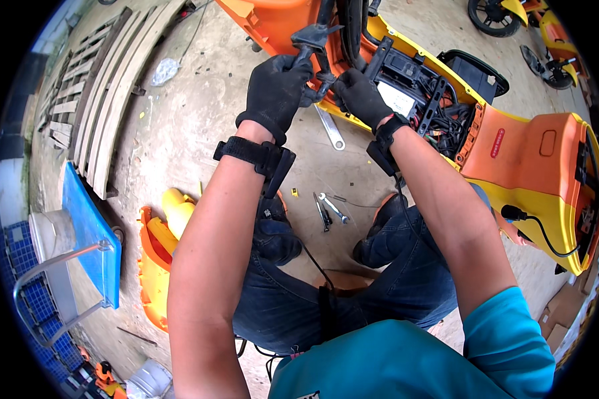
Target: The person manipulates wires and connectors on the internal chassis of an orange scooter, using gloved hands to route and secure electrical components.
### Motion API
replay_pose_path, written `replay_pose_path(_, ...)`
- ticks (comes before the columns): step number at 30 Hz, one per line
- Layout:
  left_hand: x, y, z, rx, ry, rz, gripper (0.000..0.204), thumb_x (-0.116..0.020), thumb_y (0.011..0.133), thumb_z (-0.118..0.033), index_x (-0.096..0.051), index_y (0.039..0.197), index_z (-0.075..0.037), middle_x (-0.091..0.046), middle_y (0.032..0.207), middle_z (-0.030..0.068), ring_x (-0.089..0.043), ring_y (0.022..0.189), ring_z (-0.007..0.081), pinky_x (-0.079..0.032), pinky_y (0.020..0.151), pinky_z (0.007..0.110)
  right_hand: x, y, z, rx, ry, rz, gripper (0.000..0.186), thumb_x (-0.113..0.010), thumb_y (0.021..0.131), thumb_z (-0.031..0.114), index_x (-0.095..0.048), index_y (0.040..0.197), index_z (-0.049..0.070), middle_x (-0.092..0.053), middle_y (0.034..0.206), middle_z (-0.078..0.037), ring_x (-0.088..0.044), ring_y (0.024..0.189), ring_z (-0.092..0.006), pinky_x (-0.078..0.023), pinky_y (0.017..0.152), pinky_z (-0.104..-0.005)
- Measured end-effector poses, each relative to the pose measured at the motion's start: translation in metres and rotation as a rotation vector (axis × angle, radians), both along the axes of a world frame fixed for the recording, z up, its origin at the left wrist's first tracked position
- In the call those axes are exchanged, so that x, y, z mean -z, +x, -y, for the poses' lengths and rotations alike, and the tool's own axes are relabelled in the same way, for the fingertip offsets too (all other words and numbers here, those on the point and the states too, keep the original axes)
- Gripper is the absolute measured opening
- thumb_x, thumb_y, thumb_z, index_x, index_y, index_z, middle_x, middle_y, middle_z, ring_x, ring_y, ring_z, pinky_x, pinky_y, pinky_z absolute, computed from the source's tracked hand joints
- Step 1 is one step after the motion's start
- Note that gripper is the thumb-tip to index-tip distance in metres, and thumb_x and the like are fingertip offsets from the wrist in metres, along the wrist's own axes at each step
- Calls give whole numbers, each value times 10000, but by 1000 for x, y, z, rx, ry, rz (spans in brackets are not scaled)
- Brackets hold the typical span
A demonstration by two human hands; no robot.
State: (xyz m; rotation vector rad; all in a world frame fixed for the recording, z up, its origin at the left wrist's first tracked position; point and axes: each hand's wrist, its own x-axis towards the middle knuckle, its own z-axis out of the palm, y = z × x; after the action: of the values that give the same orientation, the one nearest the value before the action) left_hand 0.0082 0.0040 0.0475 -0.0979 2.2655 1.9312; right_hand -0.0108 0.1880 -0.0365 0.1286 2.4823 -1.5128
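Observation:
Both my hands wear black gloves and work at the front of an orange and yellow scooter (524,143) with its body panels partly off. My left hand (274,90) is closed round a dark metal fitting (311,38) by the black steering column. Close beside it, my right hand (361,95) has its fingers curled in at the lower end of the column; what they pinch is hidden. Below and between the hands a large silver wrench (331,128) shows, its upper end covered. Right of my right hand, the scooter's open frame bares a wiring bundle (442,123) and black electrical boxes.
Between my feet lie a small combination wrench (334,207) and a dark slim tool (322,213). Wooden pallets (113,86) and a blue hand cart (93,233) stand left. Orange and yellow panels (154,292) lie by my left arm. Another scooter (556,40) is at far right.

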Motion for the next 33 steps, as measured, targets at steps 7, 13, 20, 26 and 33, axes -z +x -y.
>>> replay_pose_path(7,0,0,0,0,4,-6,224,-593,914,-160,-657,1049,7,-687,865,47,-635,690,87,-505,605,223,1,-2,-3,9,-270,160,276,-499,999,273,-552,949,7,-605,728,-77,-585,589,-142,-485,535,-285)
replay_pose_path(13,0,-1,0,2,-7,1,227,-591,912,-159,-656,1054,6,-683,857,45,-636,687,87,-506,605,221,-8,0,0,16,-59,64,262,-544,978,261,-550,973,0,-622,752,-84,-601,617,-139,-491,547,-282)
replay_pose_path(20,0,0,0,7,13,3,222,-592,908,-152,-657,1052,5,-679,847,46,-634,686,88,-505,605,221,-7,2,-1,16,38,10,229,-590,929,247,-576,965,21,-651,719,-92,-658,635,-174,-520,600,-321)
replay_pose_path(26,-3,1,0,23,-22,-4,229,-589,913,-158,-653,1059,7,-682,856,51,-634,693,89,-505,604,223,6,-1,-5,-41,6,-4,222,-559,954,239,-579,939,18,-637,696,-90,-644,615,-175,-513,583,-325)
replay_pose_path(33,-3,0,0,20,-19,4,238,-588,919,-167,-644,1066,12,-684,865,54,-641,684,97,-506,600,224,7,-4,-5,31,-182,115,256,-566,955,265,-571,923,10,-637,701,-98,-641,606,-171,-509,565,-313)
